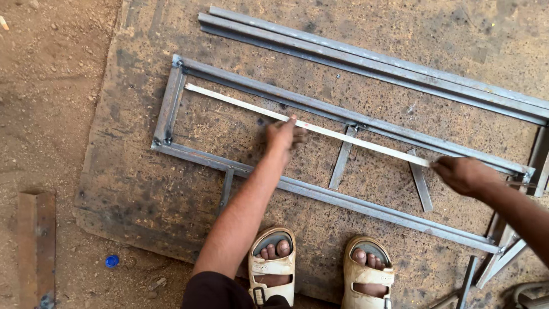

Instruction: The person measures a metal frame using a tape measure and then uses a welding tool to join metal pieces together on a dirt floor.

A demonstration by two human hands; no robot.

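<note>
steel strip: a thin pale flat bar [309,127] lies slanted inside the frame, running from near the upper-left corner down to the right.
left hand: the left hand [284,135] presses on the strip near its middle, fingers closed down over it and pinning it flat.
right hand: the right hand [464,174] is clamped around the strip's lower-right end, fingers curled on it.
frame: a long rectangular frame [171,103] of grey angle steel rests on the plate, with weld spots at the corners.
cross pieces: two short flat pieces [342,157] lie loose between the long rails, one beside the left hand and one near the right.
doing it well: i judge the strip should stay flat and straight against the rail, both hands pressing evenly so it does not bow or slide.
plate: a rusty pitted sheet [143,189] lies under everything, on bare dirt.
spare rails: more long bars [372,60] lie above the frame.
feet: two pale sandals [273,266] stand at the plate's near edge.
hard to tell: the right fingertips are hidden under the hand; the frame's right end is crowded by scrap pieces and cut off.
</note>
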